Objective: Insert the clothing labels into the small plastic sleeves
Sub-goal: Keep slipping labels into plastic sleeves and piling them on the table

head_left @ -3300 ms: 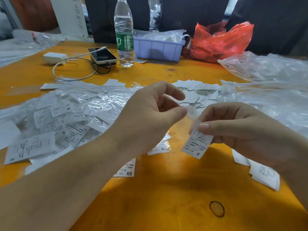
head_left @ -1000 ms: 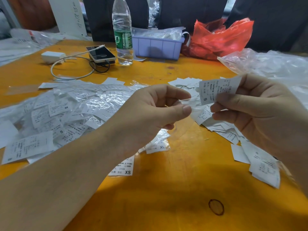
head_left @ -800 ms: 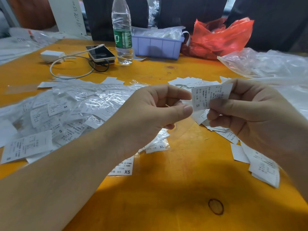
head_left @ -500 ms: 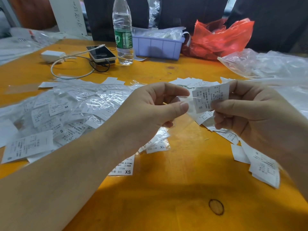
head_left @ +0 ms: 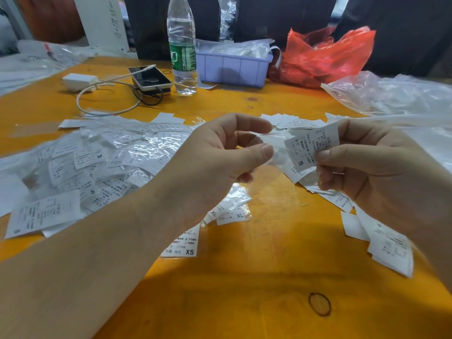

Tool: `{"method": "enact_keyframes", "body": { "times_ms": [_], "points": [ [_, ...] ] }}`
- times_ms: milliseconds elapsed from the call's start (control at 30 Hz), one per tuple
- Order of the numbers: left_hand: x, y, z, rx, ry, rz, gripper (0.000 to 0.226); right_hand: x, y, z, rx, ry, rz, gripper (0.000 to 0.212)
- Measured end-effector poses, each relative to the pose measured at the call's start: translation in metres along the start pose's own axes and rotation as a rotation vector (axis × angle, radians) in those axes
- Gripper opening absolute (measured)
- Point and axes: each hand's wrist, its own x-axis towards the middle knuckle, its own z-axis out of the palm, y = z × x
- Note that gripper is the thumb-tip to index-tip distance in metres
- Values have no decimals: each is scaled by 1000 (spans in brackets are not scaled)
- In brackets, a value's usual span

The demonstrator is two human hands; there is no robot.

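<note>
Left hand: my left hand (head_left: 220, 152) pinches a clear plastic sleeve (head_left: 275, 148) between thumb and forefinger, the other fingers curled under.
Right hand: my right hand (head_left: 371, 172) pinches a white label (head_left: 311, 148) marked S, thumb on its printed face, fingers behind.
Table: both hands hover above the orange table (head_left: 244, 277), between a heap of bagged labels (head_left: 102, 162) on my left and loose labels (head_left: 381, 241) on my right.
Sleeve: it lies between the two hands, its far end toward the label (so thin and glossy I cannot tell where its mouth is).
Label: its long axis runs roughly sideways, tilted, with the S end lower and nearest the sleeve.
Relation: the label's leading edge appears to overlap the sleeve's end; I cannot tell whether it is inside or only in front.
Next move, as I judge it: the right hand pushes leftward along the label's own length while the left holds the sleeve steady.
</note>
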Motion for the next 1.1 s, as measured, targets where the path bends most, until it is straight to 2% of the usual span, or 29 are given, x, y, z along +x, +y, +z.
{"method": "enact_keyframes", "body": {
  "times_ms": [333, 833, 1100],
  "points": [
    [-1, 1, 1, 94, 32, -3, 24, 0, 0, 2, -38, -11, 3, 17],
    [-4, 0, 3, 303, -69, -19, 25, 0, 1, 3, -103, -10, 54, 13],
    [-5, 0, 8, 375, -145, -60, 23, -1, 3, 5, -124, -14, 17, 12]
  ]
}}
